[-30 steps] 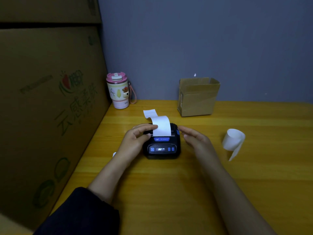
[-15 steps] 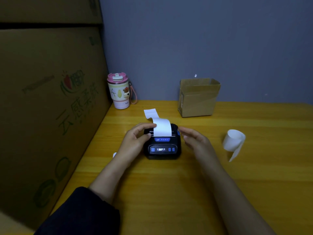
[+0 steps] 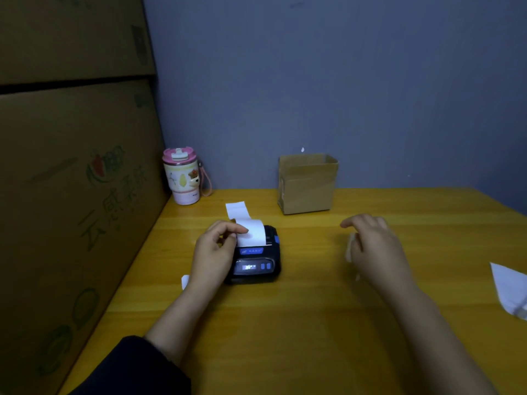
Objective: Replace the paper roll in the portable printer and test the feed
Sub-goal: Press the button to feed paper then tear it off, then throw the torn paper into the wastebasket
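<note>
Counted on the tabletop (image 3: 313,323): one portable printer (image 3: 254,259); one paper strip (image 3: 247,225) fed from its slot; one pink-lidded tumbler (image 3: 181,176); one small open cardboard box (image 3: 307,183); two large cartons (image 3: 71,195) stacked at left; one loose paper piece (image 3: 510,289) at right edge; one white scrap (image 3: 185,281) beside left wrist; one paper roll (image 3: 350,248), mostly hidden behind right hand (image 3: 373,246); two hands in total, with left hand (image 3: 214,252).

The printer (image 3: 254,259) sat on the table (image 3: 285,337). Behind it stood a cup (image 3: 181,175) to the left and a box (image 3: 307,183) to the right.
</note>
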